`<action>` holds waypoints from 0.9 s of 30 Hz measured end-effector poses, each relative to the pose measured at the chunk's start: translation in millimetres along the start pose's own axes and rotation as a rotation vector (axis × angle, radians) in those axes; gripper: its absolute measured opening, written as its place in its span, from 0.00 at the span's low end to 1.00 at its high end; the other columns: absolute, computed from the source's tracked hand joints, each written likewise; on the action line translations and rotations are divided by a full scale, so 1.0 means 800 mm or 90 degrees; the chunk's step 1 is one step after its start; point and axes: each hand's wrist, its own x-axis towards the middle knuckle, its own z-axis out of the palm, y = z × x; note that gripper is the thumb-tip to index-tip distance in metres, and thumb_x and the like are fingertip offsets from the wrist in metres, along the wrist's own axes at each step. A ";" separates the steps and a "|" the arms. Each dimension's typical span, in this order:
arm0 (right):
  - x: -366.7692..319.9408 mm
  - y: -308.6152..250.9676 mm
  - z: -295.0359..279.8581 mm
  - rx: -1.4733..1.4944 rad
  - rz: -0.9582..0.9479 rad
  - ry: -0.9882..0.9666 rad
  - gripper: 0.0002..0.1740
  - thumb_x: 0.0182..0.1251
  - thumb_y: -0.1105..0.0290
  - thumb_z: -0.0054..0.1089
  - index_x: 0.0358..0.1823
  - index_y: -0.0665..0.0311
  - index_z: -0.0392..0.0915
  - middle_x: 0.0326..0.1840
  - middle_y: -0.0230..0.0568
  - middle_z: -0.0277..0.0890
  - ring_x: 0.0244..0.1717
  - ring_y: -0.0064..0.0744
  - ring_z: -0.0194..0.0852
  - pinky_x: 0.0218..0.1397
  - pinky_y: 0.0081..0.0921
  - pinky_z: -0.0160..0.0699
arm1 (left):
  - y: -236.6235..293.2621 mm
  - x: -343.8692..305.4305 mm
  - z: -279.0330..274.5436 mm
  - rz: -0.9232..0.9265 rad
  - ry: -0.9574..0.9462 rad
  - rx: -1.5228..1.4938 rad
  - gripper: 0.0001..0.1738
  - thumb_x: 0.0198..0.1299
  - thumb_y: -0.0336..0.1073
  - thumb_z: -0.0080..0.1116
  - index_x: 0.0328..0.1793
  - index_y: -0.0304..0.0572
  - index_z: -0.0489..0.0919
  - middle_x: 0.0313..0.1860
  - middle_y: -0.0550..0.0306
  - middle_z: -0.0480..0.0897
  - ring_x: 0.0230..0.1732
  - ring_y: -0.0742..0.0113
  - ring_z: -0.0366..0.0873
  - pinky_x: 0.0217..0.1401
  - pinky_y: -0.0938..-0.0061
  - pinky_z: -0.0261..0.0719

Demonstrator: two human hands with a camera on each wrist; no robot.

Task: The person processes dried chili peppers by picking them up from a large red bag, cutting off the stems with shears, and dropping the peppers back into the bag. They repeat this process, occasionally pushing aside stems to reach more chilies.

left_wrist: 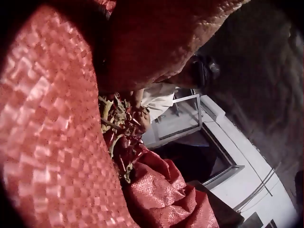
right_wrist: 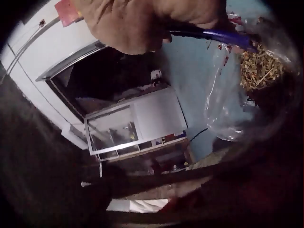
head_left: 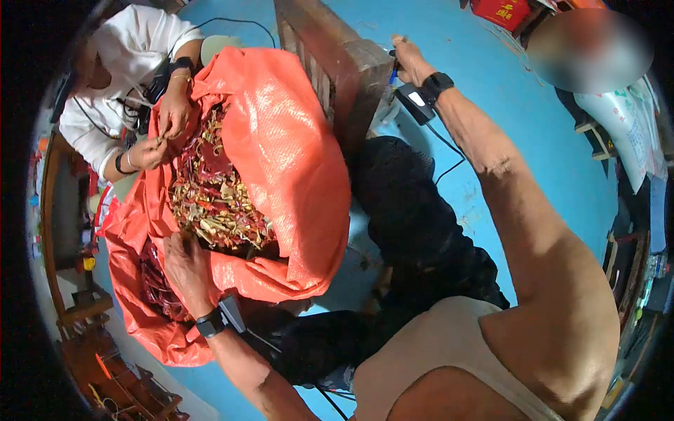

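An orange-red woven sack (head_left: 298, 140) stands gaping, full of dried red chilies (head_left: 217, 196) mixed with pale stems. My left hand (head_left: 187, 270) rests at its near rim, fingertips down at the chilies and partly hidden. In the left wrist view this hand (left_wrist: 156, 47) is a dark shape above the sack's weave (left_wrist: 52, 123). Off to the right, my right hand (head_left: 414, 62) grips a slim dark-blue handle (right_wrist: 213, 35), its other end out of sight. Below that handle lies a clear plastic bag (right_wrist: 213, 109) with dry stem bits (right_wrist: 261, 71).
Across the sack, another person's hands (head_left: 161, 137) pinch something small over the chilies. A wooden piece of furniture (head_left: 351, 70) stands between the sack and my right arm. White printed sacks (head_left: 621, 126) are at the right. The floor (head_left: 484, 133) is blue.
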 end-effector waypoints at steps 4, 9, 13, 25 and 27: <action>-0.068 -0.007 -0.032 0.055 -0.023 -0.118 0.15 0.67 0.59 0.38 0.39 0.64 0.64 0.27 0.36 0.69 0.20 0.24 0.59 0.20 0.22 0.59 | -0.001 0.005 0.000 -0.080 0.099 -0.143 0.04 0.51 0.28 0.54 0.31 0.38 0.72 0.25 0.53 0.71 0.28 0.64 0.69 0.35 0.71 0.69; -0.207 -0.024 -0.050 0.099 -0.010 -0.127 0.12 0.66 0.62 0.46 0.38 0.65 0.69 0.12 0.21 0.47 0.12 0.13 0.42 0.14 0.14 0.43 | -0.009 -0.002 -0.003 -0.184 0.173 -0.546 0.03 0.53 0.25 0.56 0.32 0.39 0.73 0.27 0.67 0.73 0.30 0.78 0.67 0.37 0.83 0.68; -0.314 -0.056 -0.034 0.136 -0.096 -0.192 0.13 0.67 0.60 0.47 0.35 0.64 0.67 0.12 0.22 0.47 0.11 0.15 0.41 0.14 0.16 0.44 | 0.008 -0.004 -0.010 -0.255 0.182 -0.862 0.06 0.53 0.25 0.58 0.37 0.40 0.74 0.26 0.67 0.73 0.29 0.81 0.68 0.34 0.86 0.67; -0.331 0.022 0.229 -0.230 -0.462 -0.751 0.10 0.64 0.67 0.45 0.31 0.66 0.72 0.25 0.38 0.73 0.23 0.26 0.72 0.25 0.23 0.71 | 0.038 0.002 0.014 -0.396 0.210 -1.171 0.06 0.55 0.23 0.54 0.37 0.43 0.73 0.32 0.63 0.74 0.33 0.74 0.74 0.39 0.79 0.77; -0.324 0.039 0.252 -0.305 -0.523 -0.777 0.15 0.64 0.63 0.42 0.27 0.67 0.70 0.19 0.38 0.71 0.21 0.28 0.72 0.24 0.24 0.70 | 0.038 0.004 0.016 -0.421 0.229 -1.173 0.06 0.55 0.23 0.54 0.36 0.43 0.73 0.34 0.63 0.74 0.35 0.74 0.74 0.38 0.78 0.78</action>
